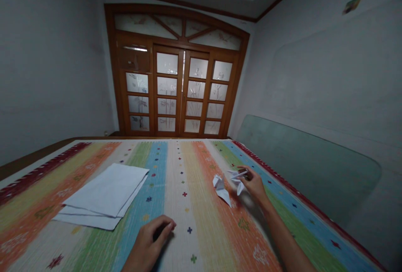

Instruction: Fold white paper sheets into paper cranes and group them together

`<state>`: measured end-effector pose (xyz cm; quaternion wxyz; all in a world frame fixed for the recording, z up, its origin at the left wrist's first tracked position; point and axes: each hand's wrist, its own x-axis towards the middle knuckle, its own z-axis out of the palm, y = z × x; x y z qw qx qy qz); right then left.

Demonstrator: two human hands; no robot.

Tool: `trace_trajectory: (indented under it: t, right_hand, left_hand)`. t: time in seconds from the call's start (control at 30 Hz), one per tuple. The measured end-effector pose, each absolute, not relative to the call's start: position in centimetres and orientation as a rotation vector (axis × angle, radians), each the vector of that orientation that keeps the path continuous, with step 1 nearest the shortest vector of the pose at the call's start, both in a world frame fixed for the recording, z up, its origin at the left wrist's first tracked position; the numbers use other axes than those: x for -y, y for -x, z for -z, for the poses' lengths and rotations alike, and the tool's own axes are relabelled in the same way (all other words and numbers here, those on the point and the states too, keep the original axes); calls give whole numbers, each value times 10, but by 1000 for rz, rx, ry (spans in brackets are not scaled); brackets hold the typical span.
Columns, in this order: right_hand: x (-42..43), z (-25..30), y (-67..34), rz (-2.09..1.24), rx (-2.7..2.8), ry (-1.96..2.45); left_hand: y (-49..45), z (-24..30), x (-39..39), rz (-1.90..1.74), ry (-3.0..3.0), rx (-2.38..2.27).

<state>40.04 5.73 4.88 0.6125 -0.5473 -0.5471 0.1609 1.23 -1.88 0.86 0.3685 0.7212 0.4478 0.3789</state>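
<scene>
Folded white paper figure (238,180) sits pinched in your right hand (254,186), just beside a second folded paper piece (221,188) on the striped woven cloth (185,238). Your left hand (150,242) rests curled on the cloth, gripping nothing visible, near stacked white paper sheets (102,194).

view: head-worn | facing: forward, down | over: striped rug (179,205) | toward: wooden doors (180,91)

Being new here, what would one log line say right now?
left hand: empty, on striped cloth | right hand: holding folded white paper | nearby: stack of white paper sheets
</scene>
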Motion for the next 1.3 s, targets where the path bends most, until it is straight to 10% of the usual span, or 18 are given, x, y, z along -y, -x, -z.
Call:
trace_trajectory:
  t: [0.6,1.3]
  right_hand:
    - [-28,-30,-261,-1219,1163,728]
    - [-2,-15,-220,-1377,1398,678]
  left_hand:
    - [-20,-7,30,-1142,-1655,-964]
    - [-24,-13,38,-1167,-1866,-1023]
